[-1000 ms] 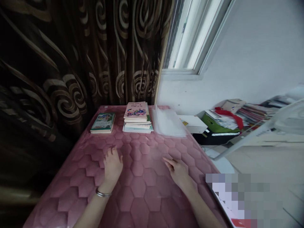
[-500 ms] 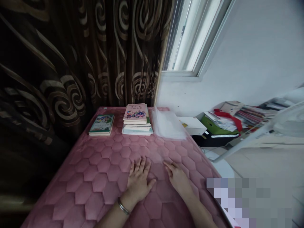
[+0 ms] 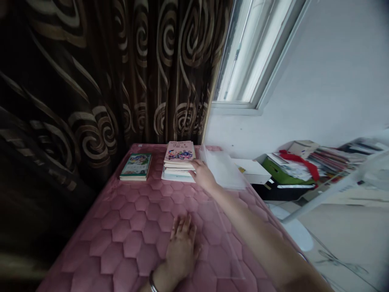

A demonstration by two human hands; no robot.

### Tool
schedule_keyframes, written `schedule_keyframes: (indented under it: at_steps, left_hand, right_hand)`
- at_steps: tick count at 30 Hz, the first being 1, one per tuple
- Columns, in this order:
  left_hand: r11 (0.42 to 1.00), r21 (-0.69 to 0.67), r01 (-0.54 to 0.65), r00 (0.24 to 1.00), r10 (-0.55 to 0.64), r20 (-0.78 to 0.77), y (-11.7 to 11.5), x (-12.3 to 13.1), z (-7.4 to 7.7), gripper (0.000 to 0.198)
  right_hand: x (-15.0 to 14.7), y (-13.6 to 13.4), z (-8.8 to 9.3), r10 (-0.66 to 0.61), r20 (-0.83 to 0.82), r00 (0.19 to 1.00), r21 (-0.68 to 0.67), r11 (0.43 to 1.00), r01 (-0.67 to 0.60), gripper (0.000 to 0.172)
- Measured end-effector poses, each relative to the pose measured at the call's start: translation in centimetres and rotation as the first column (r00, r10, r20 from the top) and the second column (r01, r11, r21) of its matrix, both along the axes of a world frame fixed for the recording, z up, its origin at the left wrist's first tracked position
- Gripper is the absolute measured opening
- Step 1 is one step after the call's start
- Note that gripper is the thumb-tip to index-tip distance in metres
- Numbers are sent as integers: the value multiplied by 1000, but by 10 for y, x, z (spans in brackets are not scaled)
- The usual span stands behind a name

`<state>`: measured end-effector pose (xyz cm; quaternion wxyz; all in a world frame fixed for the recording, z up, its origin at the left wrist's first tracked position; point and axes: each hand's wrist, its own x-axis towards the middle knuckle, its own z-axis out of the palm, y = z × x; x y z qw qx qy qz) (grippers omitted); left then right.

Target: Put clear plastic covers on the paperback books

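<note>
My left hand [image 3: 181,248] lies flat on the pink quilted surface [image 3: 133,227], its fingers stretched forward. A clear plastic sheet [image 3: 223,247], hard to see, lies beneath and to the right of it. Farther off, my right hand [image 3: 203,174] reaches to the right side of a book stack. Its fingers close around the front right corner of the pink picture-covered book [image 3: 180,152] on top; how many books the grip takes in is unclear. Paler books [image 3: 176,177] lie below. Several clear plastic sheets [image 3: 225,168] are piled just right of the stack.
Left of the stack lie green-covered books [image 3: 136,165]. A white box [image 3: 253,171] stands beyond the right edge, near a green container [image 3: 291,168] with papers. A dark patterned curtain [image 3: 152,81] hangs at the left; a white pole-like frame [image 3: 328,186] crosses at the right.
My right hand has moved forward from the pink surface to the book stack. My left hand has stayed down, with its fingers closer together. The view has shifted slightly.
</note>
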<state>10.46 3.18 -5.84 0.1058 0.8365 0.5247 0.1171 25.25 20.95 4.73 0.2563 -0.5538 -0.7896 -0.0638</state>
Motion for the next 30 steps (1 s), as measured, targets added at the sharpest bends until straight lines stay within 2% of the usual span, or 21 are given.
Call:
schedule_keyframes:
  at_steps: [3, 7, 13, 20, 25, 30]
  left_hand:
    - [1000, 4, -21, 1000, 21, -19, -5, -11, 5, 53]
    - [998, 66, -16, 999, 19, -34, -8, -23, -6, 53]
    - [984, 175, 11, 1000, -8, -19, -7, -26, -24, 54]
    - [969, 246, -5, 1000, 6, -1, -6, -28, -31, 54]
    - [973, 232, -9, 1000, 7, 13, -7, -28, -27, 53]
    - [990, 134, -38, 993, 23, 113, -10, -27, -30, 54]
  right_hand:
    - [-11, 28, 3, -52, 134, 990, -33, 998, 57, 53]
    - [-9, 44, 2, -62, 205, 977, -56, 996, 75, 44]
    - [-3, 45, 6, 15, 239, 971, -20, 1000, -11, 24]
    - [2, 49, 14, 52, 231, 972, -4, 999, -52, 14]
    - [4, 50, 19, 57, 193, 980, 5, 998, -59, 19]
    - [2, 46, 17, 55, 120, 991, 9, 998, -57, 23]
